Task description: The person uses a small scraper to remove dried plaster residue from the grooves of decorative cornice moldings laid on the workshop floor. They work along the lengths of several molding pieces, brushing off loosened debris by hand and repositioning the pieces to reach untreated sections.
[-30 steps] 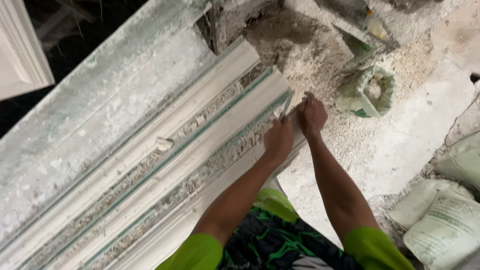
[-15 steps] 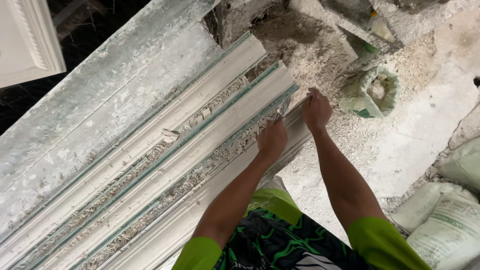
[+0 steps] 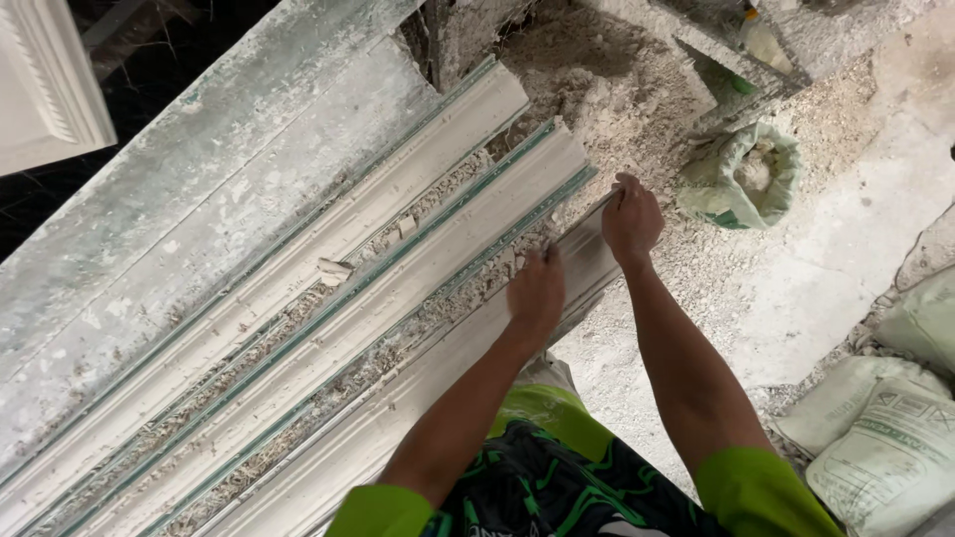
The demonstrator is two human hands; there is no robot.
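Observation:
Several long white plaster moulding strips [image 3: 378, 298] lie side by side on a dusty workbench [image 3: 199, 199], running from lower left to upper right. My left hand [image 3: 535, 290] presses on the nearest strip [image 3: 582, 261] close to its end, fingers closed against it. My right hand [image 3: 631, 217] grips the very end of that same strip at the bench's edge. Crumbled plaster and fibre fill the grooves between the strips.
An open green sack of white powder [image 3: 741, 179] sits on the dusty floor to the right. Filled pale sacks [image 3: 885, 428] lie at the lower right. A white ornamental moulding piece [image 3: 45, 89] shows at the upper left. Rubble heaps up past the strips' ends.
Both hands have shifted a little along the near strip's end; the left hand drew back slightly toward me while the right stayed on the tip.

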